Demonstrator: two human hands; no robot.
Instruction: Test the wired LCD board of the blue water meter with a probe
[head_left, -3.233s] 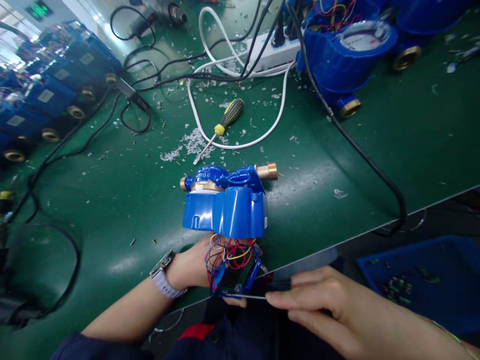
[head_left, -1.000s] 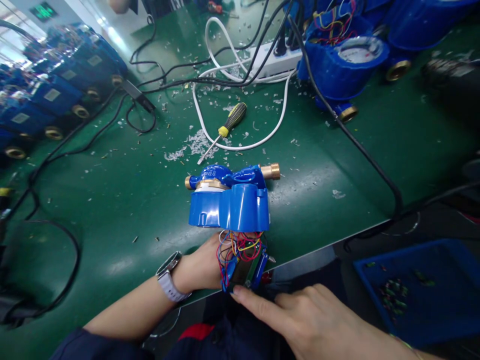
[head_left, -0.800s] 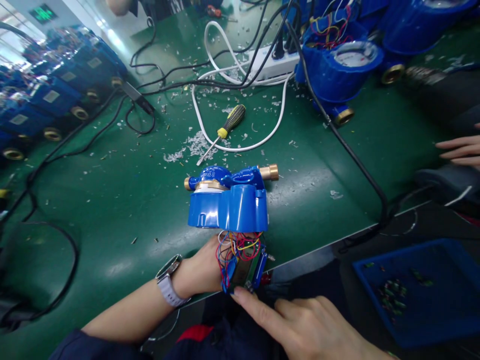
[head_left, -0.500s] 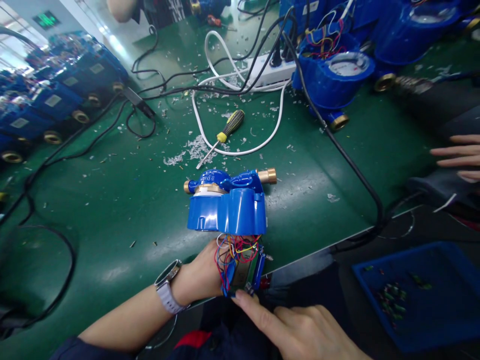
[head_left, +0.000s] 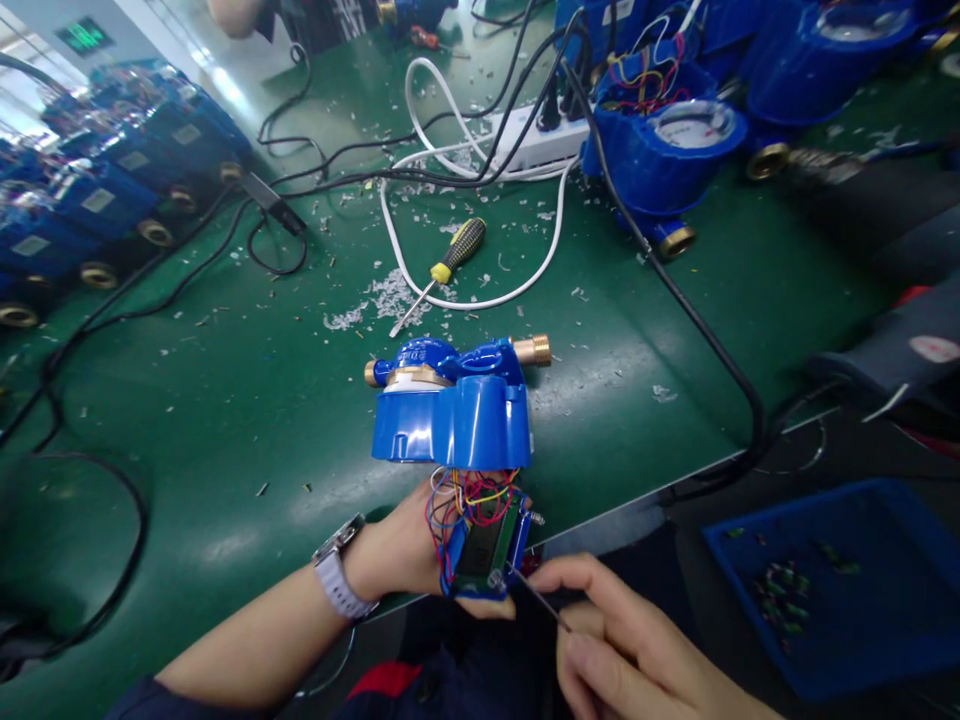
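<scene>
My left hand [head_left: 401, 545], with a watch on the wrist, grips a circuit board [head_left: 480, 550] in a blue holder from behind; most of its fingers are hidden. A tangle of thin coloured wires [head_left: 480, 497] runs from the board up to a blue water meter [head_left: 450, 425], which lies on its side with brass threaded ends. My right hand [head_left: 622, 640] is closed on a slim metal tool [head_left: 547, 606], its kind unclear. The tool's tip meets the lower right corner of the board. A screwdriver [head_left: 457, 255] with a yellow-black handle lies beyond the meter.
Black cables and a white cord loop around a power strip [head_left: 532, 140]. An open blue meter [head_left: 664, 150] stands back right; several more [head_left: 97, 200] are at left. Plastic scraps litter the green table [head_left: 247, 400]. A blue tray [head_left: 847, 590] sits low at right.
My right hand has shifted right from the board's lower edge, and the slim tool now shows in its fingers. Another person's hand at the right edge has gone from view.
</scene>
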